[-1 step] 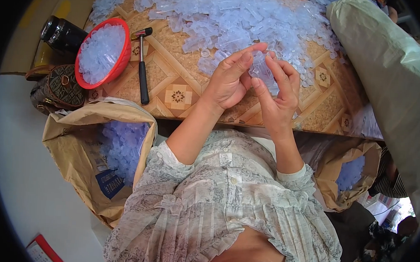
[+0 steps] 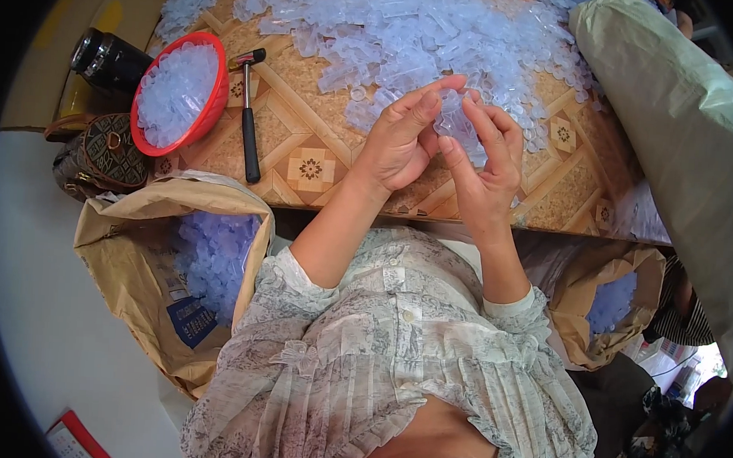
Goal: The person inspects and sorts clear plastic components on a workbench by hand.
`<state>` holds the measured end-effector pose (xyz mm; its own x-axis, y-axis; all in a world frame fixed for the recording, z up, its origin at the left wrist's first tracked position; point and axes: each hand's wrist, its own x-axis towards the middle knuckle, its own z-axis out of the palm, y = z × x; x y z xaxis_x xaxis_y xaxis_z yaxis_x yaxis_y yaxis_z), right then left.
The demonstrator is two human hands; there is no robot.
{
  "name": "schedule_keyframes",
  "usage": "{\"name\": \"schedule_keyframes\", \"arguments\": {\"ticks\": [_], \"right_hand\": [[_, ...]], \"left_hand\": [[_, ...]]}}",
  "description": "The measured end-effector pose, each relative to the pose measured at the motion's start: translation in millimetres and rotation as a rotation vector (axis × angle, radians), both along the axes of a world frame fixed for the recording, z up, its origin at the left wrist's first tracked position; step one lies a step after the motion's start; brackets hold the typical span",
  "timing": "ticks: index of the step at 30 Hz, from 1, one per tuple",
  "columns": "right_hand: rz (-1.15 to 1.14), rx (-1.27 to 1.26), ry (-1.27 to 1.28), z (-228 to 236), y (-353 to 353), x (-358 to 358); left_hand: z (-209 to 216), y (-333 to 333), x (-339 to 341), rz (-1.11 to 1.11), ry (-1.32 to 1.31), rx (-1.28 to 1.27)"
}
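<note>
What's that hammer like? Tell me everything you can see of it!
The hammer lies on the patterned table, head at the far end. Its grip is black, its shaft shiny like metal, its head black at the right tip. It's just right of the red bowl, and nobody's holding it.

Illegible pale lettering (image 2: 193, 320) marks the blue panel (image 2: 182, 329) of the left sack (image 2: 124, 270).
</note>
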<state>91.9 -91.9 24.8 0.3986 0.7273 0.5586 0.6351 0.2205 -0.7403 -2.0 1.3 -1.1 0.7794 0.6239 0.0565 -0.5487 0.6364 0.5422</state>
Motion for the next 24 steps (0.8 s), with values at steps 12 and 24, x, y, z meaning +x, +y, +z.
{"name": "schedule_keyframes", "arguments": {"ticks": [12,24], "right_hand": [[-0.111,0.039,-0.151,-1.7,5.5,-3.5],[-0.111,0.125,-0.301,-9.7,8.4,1.4]], "left_hand": [[19.5,-14.5,12.7,0.204,0.082,0.118],[17.7,-13.9,16.1,0.325,0.131,0.274]]}}
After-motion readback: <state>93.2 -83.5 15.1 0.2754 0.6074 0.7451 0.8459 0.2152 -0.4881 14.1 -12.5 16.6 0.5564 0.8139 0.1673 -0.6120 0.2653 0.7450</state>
